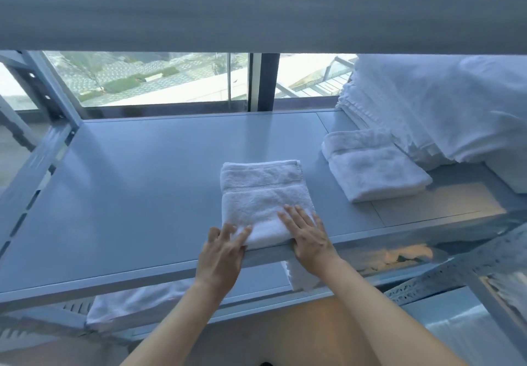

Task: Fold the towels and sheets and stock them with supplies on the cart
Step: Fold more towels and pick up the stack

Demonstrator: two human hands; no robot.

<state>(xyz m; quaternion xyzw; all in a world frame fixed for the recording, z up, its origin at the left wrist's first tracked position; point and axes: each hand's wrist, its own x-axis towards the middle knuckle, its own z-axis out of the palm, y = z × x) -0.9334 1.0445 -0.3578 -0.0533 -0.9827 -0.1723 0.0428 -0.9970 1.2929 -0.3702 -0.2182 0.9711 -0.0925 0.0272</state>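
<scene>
Here the folded white towel [263,194] lies at the grey shelf's [137,183] front edge; the left hand [221,254] and right hand [309,236] rest flat on its near end, fingers straight, gripping nothing. The upper shelf [256,6] hides whatever lies above.

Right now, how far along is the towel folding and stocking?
Done: one folded towel lies on the shelf beside a linen stack. In hand: the left hand and right hand press a second folded towel at the shelf's front edge. Left: no supplies visible yet.
</scene>
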